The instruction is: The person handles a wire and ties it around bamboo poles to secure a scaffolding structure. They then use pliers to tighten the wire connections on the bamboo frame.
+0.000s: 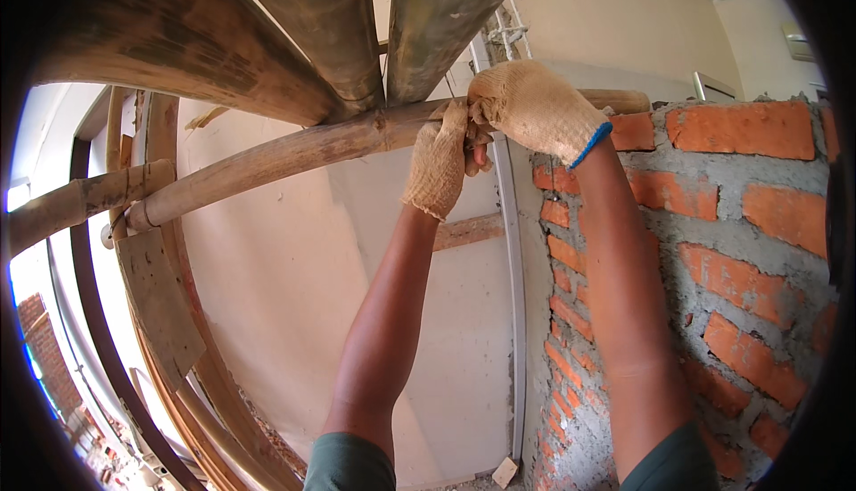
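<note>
Brick wall (pixel 742 130) beside hands (pixel 532 109) in gloves (pixel 435 170)

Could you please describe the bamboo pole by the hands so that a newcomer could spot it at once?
Start at the brick wall on the right. From its top, look left to the right hand and left hand, both gloved. The bamboo pole there runs crosswise, unlike the three wider-looking poles above.

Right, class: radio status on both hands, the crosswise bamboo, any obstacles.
Left hand, right hand: gloved, together at crosswise bamboo pole. Grip unclear, fingers partly hidden. Brick wall on right.
</note>
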`<state>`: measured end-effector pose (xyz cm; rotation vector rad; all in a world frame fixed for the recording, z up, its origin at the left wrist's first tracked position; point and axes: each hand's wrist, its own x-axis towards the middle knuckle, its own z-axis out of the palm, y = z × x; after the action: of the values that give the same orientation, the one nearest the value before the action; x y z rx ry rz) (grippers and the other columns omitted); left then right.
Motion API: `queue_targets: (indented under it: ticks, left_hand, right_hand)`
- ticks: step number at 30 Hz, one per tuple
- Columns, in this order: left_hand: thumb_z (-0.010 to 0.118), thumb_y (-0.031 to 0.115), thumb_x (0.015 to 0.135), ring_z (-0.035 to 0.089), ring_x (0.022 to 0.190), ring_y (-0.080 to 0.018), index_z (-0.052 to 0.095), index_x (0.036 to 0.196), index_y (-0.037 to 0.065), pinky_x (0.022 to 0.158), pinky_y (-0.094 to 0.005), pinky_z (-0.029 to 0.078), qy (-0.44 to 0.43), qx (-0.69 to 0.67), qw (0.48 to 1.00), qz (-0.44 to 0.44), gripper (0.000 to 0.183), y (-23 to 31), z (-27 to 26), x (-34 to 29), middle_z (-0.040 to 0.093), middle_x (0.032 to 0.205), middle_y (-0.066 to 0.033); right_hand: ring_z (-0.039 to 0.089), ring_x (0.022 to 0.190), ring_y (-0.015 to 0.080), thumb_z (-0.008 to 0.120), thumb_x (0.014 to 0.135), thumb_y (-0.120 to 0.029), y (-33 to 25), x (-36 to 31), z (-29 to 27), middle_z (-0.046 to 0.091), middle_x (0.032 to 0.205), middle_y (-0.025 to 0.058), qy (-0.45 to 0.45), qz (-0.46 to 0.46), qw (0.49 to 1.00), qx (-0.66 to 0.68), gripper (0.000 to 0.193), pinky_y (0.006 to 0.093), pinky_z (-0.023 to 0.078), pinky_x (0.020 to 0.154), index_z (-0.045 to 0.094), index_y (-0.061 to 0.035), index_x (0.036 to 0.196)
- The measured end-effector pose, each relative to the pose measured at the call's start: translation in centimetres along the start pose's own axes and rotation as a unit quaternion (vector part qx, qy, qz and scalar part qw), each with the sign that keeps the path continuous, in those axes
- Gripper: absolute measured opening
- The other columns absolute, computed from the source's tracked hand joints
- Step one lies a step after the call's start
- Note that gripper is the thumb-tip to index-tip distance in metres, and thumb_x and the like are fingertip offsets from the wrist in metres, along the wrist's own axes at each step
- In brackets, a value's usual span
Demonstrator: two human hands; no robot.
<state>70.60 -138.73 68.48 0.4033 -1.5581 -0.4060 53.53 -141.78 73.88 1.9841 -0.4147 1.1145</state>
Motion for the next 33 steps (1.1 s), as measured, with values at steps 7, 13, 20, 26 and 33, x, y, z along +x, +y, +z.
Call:
queue_targets:
  ticks: [7,13,20,26,33]
  left_hand:
    - [0.056,0.038,0.104,0.045,0.048,-0.0133,0.053,0.088,0.003,0.048,-0.0307,0.042,0.057,0.055,0.997,-0.009,0.039,-1.0,-1.2,-0.1,0.051,0.063,-0.0056]
    - [0.056,0.035,0.102,0.045,0.044,-0.0133,0.053,0.080,0.004,0.044,-0.0286,0.036,0.038,0.038,0.998,0.017,0.038,-1.1,-2.1,-0.1,0.049,0.057,-0.0048]
    - [0.055,0.037,0.104,0.049,0.046,-0.0138,0.055,0.082,0.004,0.045,-0.0286,0.038,0.014,0.075,0.997,-0.008,0.040,-0.5,-3.6,-0.5,0.052,0.058,-0.0052]
    - [0.054,0.036,0.104,0.056,0.052,-0.0124,0.062,0.086,0.003,0.053,-0.0283,0.046,0.001,0.240,0.968,-0.071,0.039,3.0,-2.2,-1.1,0.065,0.068,-0.0080]
    - [0.052,0.030,0.105,0.065,0.072,-0.0148,0.062,0.115,-0.003,0.066,-0.0281,0.051,-0.034,0.153,0.982,-0.107,0.036,3.9,-0.6,-0.7,0.072,0.102,-0.0140]
  right_hand:
    - [0.068,0.085,0.0326,0.060,0.094,-0.017,0.3,1.6,-0.4,0.071,0.088,0.0094,0.121,-0.046,0.991,0.045,0.011,0.0458,0.055,0.076,0.069,-0.0109,0.093]
    - [0.067,0.085,0.0363,0.061,0.097,-0.021,-0.3,2.3,1.8,0.071,0.088,0.0131,0.219,0.072,0.963,0.142,0.018,0.0469,0.054,0.074,0.072,-0.0074,0.091]
    - [0.071,0.086,0.0331,0.060,0.100,-0.021,-0.3,3.1,4.9,0.074,0.095,0.0146,0.238,0.129,0.923,0.275,0.022,0.0424,0.055,0.074,0.074,-0.0033,0.102]
    - [0.071,0.085,0.0179,0.058,0.098,-0.014,0.1,3.2,4.8,0.075,0.091,0.0116,0.211,0.125,0.873,0.421,0.024,0.0322,0.056,0.076,0.072,0.0055,0.102]
    - [0.071,0.084,0.0207,0.055,0.095,-0.015,0.8,3.6,4.9,0.077,0.092,0.0112,0.186,0.129,0.839,0.495,0.027,0.0350,0.057,0.080,0.075,0.0005,0.104]
